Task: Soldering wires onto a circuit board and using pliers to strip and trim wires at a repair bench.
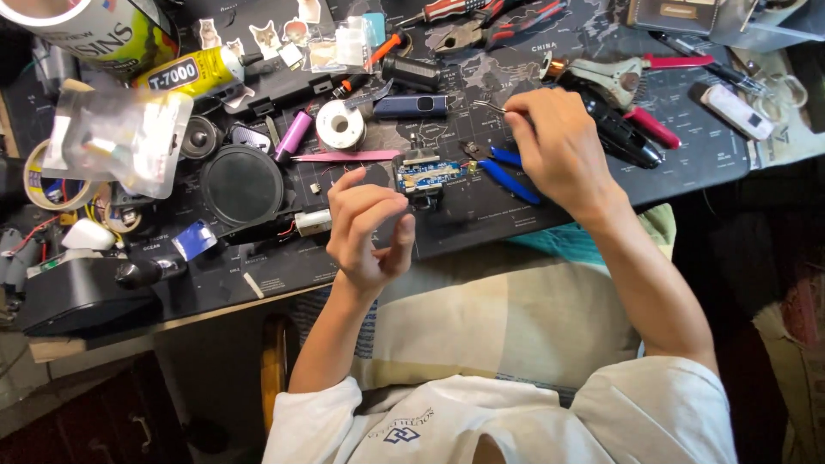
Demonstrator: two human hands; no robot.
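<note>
pinching thin metal tweezers [488,106] between fingertips, the right hand [559,150] hovers over the dark work mat [687,163]. the left hand [365,228] is loosely curled and empty, just beside the small blue circuit board [427,174], near blue-handled cutters [509,176].

A yellow glue tube [185,73] lies beside a clear plastic bag [120,142].
</note>
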